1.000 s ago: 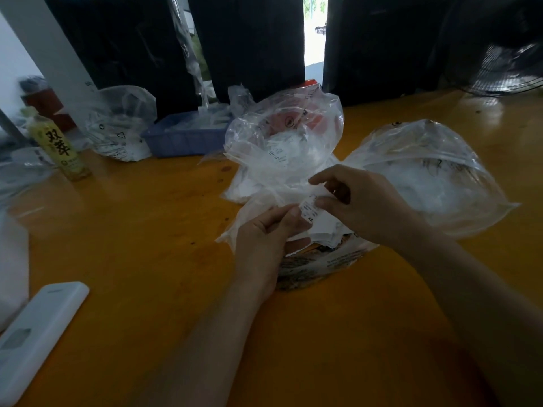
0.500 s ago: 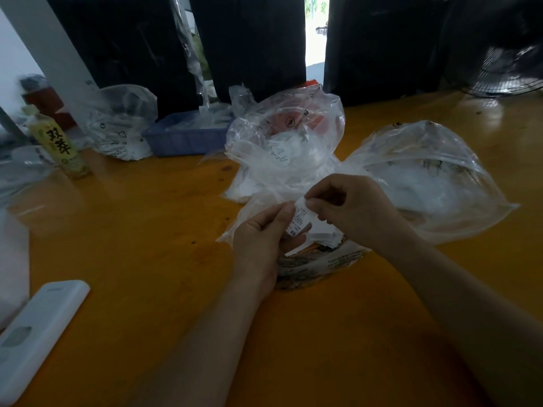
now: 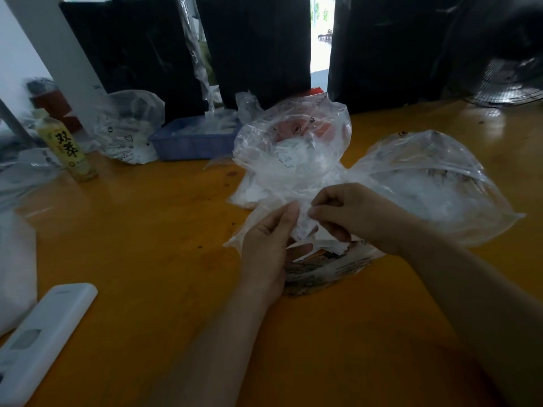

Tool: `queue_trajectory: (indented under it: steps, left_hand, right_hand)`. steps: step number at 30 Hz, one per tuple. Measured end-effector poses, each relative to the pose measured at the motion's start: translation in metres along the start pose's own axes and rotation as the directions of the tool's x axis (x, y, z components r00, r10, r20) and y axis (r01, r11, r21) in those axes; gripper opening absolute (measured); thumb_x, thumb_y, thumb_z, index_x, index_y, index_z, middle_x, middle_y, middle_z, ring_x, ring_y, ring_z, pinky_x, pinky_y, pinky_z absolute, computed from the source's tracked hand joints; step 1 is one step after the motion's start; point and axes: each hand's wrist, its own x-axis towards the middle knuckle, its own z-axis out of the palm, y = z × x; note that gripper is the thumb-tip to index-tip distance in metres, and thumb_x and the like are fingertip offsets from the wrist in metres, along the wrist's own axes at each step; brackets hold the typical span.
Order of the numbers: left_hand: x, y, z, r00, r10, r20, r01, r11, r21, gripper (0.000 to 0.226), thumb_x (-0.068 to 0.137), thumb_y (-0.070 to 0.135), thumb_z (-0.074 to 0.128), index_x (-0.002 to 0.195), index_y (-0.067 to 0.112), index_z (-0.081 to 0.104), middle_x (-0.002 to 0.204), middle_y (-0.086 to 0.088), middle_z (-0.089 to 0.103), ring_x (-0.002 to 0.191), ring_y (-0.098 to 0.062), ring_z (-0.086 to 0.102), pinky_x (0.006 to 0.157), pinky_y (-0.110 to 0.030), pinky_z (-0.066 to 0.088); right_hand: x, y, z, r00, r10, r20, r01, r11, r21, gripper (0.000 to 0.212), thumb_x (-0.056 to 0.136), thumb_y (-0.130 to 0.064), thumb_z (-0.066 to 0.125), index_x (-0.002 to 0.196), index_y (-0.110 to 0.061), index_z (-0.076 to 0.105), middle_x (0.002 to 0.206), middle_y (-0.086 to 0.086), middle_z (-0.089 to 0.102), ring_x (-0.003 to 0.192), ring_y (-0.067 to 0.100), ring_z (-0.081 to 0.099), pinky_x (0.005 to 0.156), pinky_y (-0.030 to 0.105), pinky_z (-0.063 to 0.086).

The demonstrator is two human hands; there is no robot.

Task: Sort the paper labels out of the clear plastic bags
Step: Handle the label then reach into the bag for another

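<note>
Here the left hand (image 3: 266,248) and the right hand (image 3: 357,214) meet over the middle of the orange counter (image 3: 147,245), both pinching one small white paper label (image 3: 304,223) between thumb and curled fingers; the label stands between the two hands, its print too small to read. Just under the hands lies a heap of clear plastic bags (image 3: 293,160), one crumpled bag puffed up behind the hands and a second, larger bag (image 3: 435,186) spreading toward the right edge of the counter, white slips showing through both. A printed packet (image 3: 332,268) lies beneath the hands, partly hidden by the left palm. Toward the far edge sits a blue tray (image 3: 188,143) holding more clear plastic, with another filled clear bag (image 3: 129,133) just left of it. Near the far left corner a yellow-labelled bottle (image 3: 66,148) stands upright. At the near left corner a white remote control (image 3: 41,339) lies flat, beside a pale bag (image 3: 16,268) cut off by the frame
</note>
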Motion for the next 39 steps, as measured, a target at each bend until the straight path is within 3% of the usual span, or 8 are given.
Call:
queue_trajectory:
  steps: [5, 10, 14, 17, 21, 26, 33, 39]
  left_hand:
    - [0.003, 0.002, 0.005, 0.999, -0.046, -0.022, 0.046, 0.999, -0.014, 0.044, 0.101, 0.052, 0.056, 0.122, 0.016, 0.070, 0.115, 0.000, 0.081, 0.096, -0.020, 0.080, 0.061, -0.025, 0.060]
    - [0.002, 0.004, 0.004, 0.996, -0.072, -0.048, 0.070, 0.996, -0.051, 0.041, 0.108, 0.046, 0.050, 0.115, 0.012, 0.072, 0.111, -0.004, 0.081, 0.089, -0.019, 0.080, 0.058, -0.025, 0.059]
    - [0.004, 0.005, 0.004, 0.994, -0.099, -0.054, 0.096, 0.994, -0.056, 0.041, 0.111, 0.042, 0.047, 0.114, 0.009, 0.072, 0.109, -0.006, 0.082, 0.085, -0.018, 0.079, 0.057, -0.025, 0.059]
    - [0.004, 0.002, 0.002, 0.996, -0.076, -0.039, 0.076, 0.997, 0.002, 0.041, 0.113, 0.039, 0.044, 0.114, 0.008, 0.071, 0.108, -0.007, 0.082, 0.085, -0.017, 0.078, 0.060, -0.025, 0.060]
    - [0.005, -0.003, 0.000, 0.999, -0.033, -0.018, 0.035, 0.996, 0.087, 0.038, 0.113, 0.034, 0.045, 0.107, 0.009, 0.072, 0.105, -0.008, 0.082, 0.080, -0.015, 0.076, 0.062, -0.025, 0.059]
    - [0.006, -0.006, -0.002, 1.000, -0.011, -0.015, 0.012, 0.992, 0.123, 0.036, 0.112, 0.031, 0.047, 0.105, 0.007, 0.073, 0.101, -0.011, 0.081, 0.075, -0.015, 0.074, 0.059, -0.024, 0.057]
    - [0.004, -0.006, -0.004, 1.000, 0.017, 0.023, -0.020, 0.991, 0.133, 0.037, 0.113, 0.030, 0.046, 0.100, 0.008, 0.073, 0.098, -0.013, 0.081, 0.074, -0.016, 0.073, 0.061, -0.024, 0.058]
    - [0.005, -0.007, -0.005, 1.000, 0.011, 0.028, -0.014, 0.992, 0.127, 0.037, 0.113, 0.030, 0.047, 0.099, 0.008, 0.074, 0.097, -0.014, 0.080, 0.074, -0.017, 0.072, 0.061, -0.024, 0.057]
  right_hand:
    - [0.049, -0.035, -0.015, 0.923, 0.247, -0.296, -0.052, 0.840, 0.539, 0.007, 0.095, -0.008, 0.070, 0.098, -0.002, 0.068, 0.075, 0.009, 0.071, 0.055, 0.014, 0.065, 0.054, 0.024, 0.053]
    - [0.070, -0.052, -0.013, 0.963, 0.241, -0.119, -0.049, 0.590, 0.806, 0.019, 0.097, -0.005, 0.066, 0.113, -0.008, 0.056, 0.117, 0.027, 0.066, 0.084, 0.031, 0.078, 0.063, 0.031, 0.061]
    - [0.047, -0.033, -0.018, 0.961, 0.218, -0.171, -0.059, 0.765, 0.642, 0.025, 0.099, -0.011, 0.063, 0.121, 0.000, 0.061, 0.095, 0.015, 0.079, 0.068, 0.014, 0.073, 0.056, 0.026, 0.057]
    - [0.017, -0.009, -0.039, 0.953, 0.175, -0.247, -0.163, 0.984, 0.068, 0.014, 0.098, -0.021, 0.065, 0.099, -0.011, 0.075, 0.072, 0.003, 0.076, 0.048, 0.006, 0.058, 0.044, 0.018, 0.046]
    - [-0.003, 0.023, -0.064, 0.877, 0.092, -0.472, -0.407, 0.665, -0.626, 0.036, 0.096, -0.024, 0.059, 0.065, -0.007, 0.065, 0.049, 0.007, 0.058, 0.039, 0.016, 0.048, 0.042, 0.023, 0.035]
    - [-0.005, 0.050, -0.074, 0.829, 0.210, -0.518, -0.558, 0.347, -0.754, 0.014, 0.096, -0.012, 0.057, 0.082, -0.007, 0.060, 0.083, 0.008, 0.063, 0.072, 0.024, 0.060, 0.059, 0.030, 0.044]
    - [-0.006, 0.056, -0.070, 0.812, 0.105, -0.574, -0.566, 0.380, -0.731, 0.023, 0.091, -0.003, 0.057, 0.069, -0.011, 0.056, 0.073, 0.009, 0.057, 0.062, 0.023, 0.052, 0.058, 0.032, 0.042]
    - [-0.010, 0.047, -0.064, 0.784, 0.156, -0.601, -0.609, 0.381, -0.696, 0.014, 0.095, -0.011, 0.058, 0.082, -0.011, 0.053, 0.134, 0.019, 0.049, 0.086, 0.035, 0.055, 0.072, 0.040, 0.042]
